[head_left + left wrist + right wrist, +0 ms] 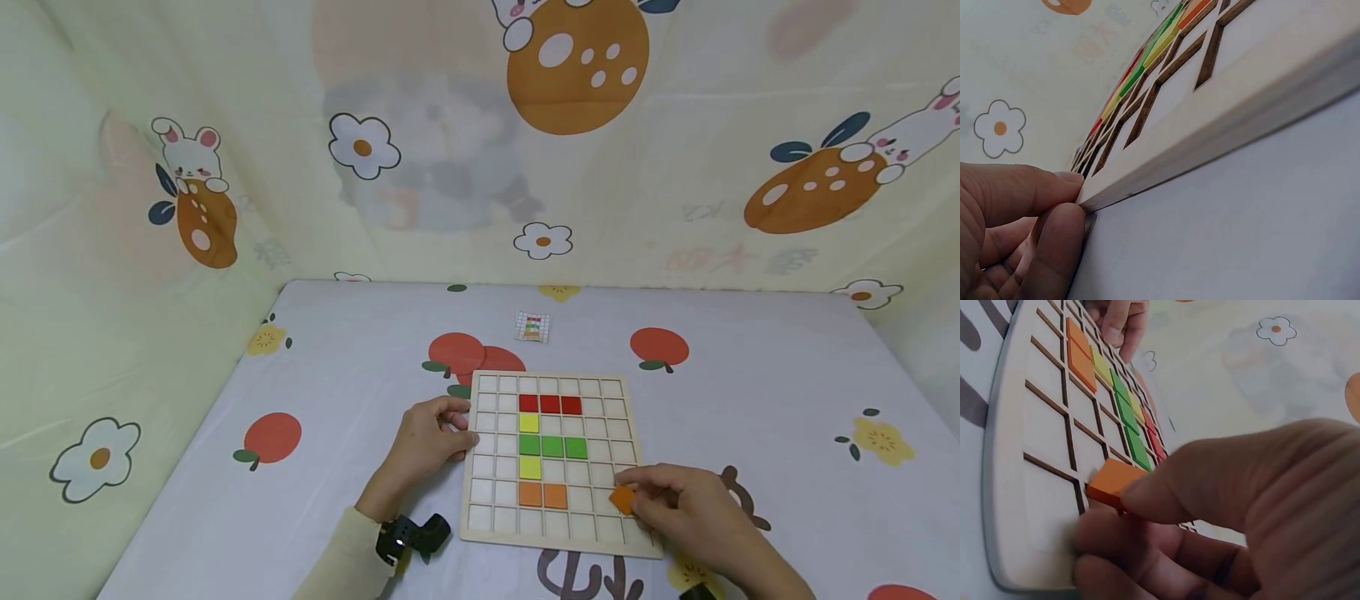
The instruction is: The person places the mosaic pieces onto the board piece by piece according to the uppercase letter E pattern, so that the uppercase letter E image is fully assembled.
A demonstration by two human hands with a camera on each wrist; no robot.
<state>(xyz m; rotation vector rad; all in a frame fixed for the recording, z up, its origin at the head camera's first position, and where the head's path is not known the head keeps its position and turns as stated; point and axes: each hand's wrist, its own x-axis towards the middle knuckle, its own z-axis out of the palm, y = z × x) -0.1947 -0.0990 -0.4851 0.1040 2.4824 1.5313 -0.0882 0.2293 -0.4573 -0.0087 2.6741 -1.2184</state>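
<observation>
A wooden grid board [551, 544] lies on the table with coloured square tiles set in some cells. Red tiles [550, 404] form a row near the top, green tiles [552, 447] a row in the middle. Two orange tiles [542, 495] sit side by side lower down, and single yellow tiles [529, 467] lie between the rows. My left hand [422, 440] pinches the board's left edge between thumb and finger. Over the board's lower right part, my right hand [686, 504] pinches a loose orange tile [1113, 480], tilted above the cells.
A small card [532, 327] with a coloured grid pattern lies behind the board. The white tablecloth [360, 350] is printed with fruit and flowers. A patterned curtain [450, 183] stands at the back and sides. A black wrist device [412, 537] is strapped on the left wrist.
</observation>
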